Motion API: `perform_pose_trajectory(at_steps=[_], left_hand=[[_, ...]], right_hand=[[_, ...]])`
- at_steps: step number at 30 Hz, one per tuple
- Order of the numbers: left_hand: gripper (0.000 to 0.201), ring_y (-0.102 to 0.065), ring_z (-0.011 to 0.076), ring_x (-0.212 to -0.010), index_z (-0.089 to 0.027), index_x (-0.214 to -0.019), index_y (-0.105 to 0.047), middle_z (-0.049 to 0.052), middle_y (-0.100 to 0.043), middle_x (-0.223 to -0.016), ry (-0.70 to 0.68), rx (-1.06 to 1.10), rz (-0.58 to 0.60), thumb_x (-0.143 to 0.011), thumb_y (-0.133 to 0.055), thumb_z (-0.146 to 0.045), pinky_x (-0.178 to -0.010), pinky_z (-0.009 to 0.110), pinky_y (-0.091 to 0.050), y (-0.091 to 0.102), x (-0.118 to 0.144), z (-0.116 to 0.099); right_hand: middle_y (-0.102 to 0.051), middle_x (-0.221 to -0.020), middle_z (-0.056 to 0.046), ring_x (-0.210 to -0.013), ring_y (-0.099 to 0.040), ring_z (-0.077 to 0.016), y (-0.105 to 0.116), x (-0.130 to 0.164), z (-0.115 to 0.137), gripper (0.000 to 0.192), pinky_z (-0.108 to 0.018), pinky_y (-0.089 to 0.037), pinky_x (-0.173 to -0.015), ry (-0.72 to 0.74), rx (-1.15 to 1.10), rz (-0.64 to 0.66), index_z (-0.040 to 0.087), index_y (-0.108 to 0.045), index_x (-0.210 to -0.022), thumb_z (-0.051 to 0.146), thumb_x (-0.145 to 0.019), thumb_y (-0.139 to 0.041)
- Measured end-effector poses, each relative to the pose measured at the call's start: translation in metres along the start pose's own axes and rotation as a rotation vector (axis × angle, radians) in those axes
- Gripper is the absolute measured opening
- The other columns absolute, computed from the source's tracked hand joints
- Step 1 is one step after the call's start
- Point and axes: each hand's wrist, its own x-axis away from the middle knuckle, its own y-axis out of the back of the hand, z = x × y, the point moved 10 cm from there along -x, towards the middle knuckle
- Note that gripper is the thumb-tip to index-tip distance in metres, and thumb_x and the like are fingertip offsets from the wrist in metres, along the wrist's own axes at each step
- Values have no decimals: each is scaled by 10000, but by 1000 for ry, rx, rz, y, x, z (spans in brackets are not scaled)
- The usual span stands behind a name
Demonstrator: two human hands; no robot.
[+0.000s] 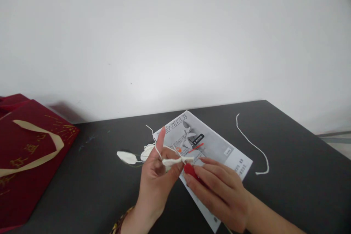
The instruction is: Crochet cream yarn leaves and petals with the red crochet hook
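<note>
While my left hand [156,181] pinches a piece of white yarn work [172,161], my right hand [221,186] grips a red handle [189,169] right beside it.

Both hands are drawn in close above the printed sheet [216,140] on the dark bench [82,190]; on the left, thumb and bent fingers clasp the yarn work while my forefinger points up, a strand of yarn [156,146] running by it, and on the right my fingers lie curled along the handle, whose far end I can't make out where it meets the yarn. My left hand hides part of the white bundle [147,151] behind it and some of the sheet's heading, my right covers more print, and the red bag [27,168] is cut off at the left edge.
</note>
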Motion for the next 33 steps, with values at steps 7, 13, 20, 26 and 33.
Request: perform_pose_trajectory(at_steps=[7, 13, 20, 26, 33], left_hand=[[652, -561, 124, -648, -328, -1329, -562, -67, -636, -636, -287, -216, 26, -739, -743, -117, -762, 255, -439, -6, 0, -24], [696, -510, 122, -603, -335, -1355, -534, -66, -589, -617, -178, -187, 41, -723, -766, -160, -691, 249, -435, -2, -7, -16], [761, -548, 82, -676, -320, -1405, -462, -71, -614, -716, 47, -132, 196, -731, -775, -154, -729, 208, -447, -5, -14, 5], [711, -623, 137, -884, -299, -1344, -542, -15, -725, -942, 212, -48, 259, -705, -792, -115, -841, 264, -469, -9, -13, 17], [665, -621, 86, -723, -347, -1236, -639, -49, -726, -812, 336, 58, 340, -663, -808, -56, -738, 208, -475, -14, -8, 22]], right_hand=[[-756, -826, -135, -760, -693, -200, 8, -11, -14, 191, -301, -597, -668, -150, -153, 3, 81, -665, -1021, 99, -906, -514], [-724, -847, -138, -751, -669, -201, 14, -11, -22, 316, -317, -572, -622, -209, -389, -59, 68, -590, -1165, 38, -860, -514], [-680, -744, -73, -640, -610, -179, 16, -8, -45, 225, -309, -522, -563, -403, -502, -60, 161, -632, -1051, 72, -866, -539], [-648, -737, -62, -644, -579, -175, 16, -2, -57, 241, -297, -483, -562, -483, -620, -73, 146, -655, -1017, 40, -816, -574], [-646, -762, -26, -698, -584, -153, 6, 21, -78, 142, -271, -453, -597, -767, -852, -125, 216, -698, -947, 180, -900, -570]])
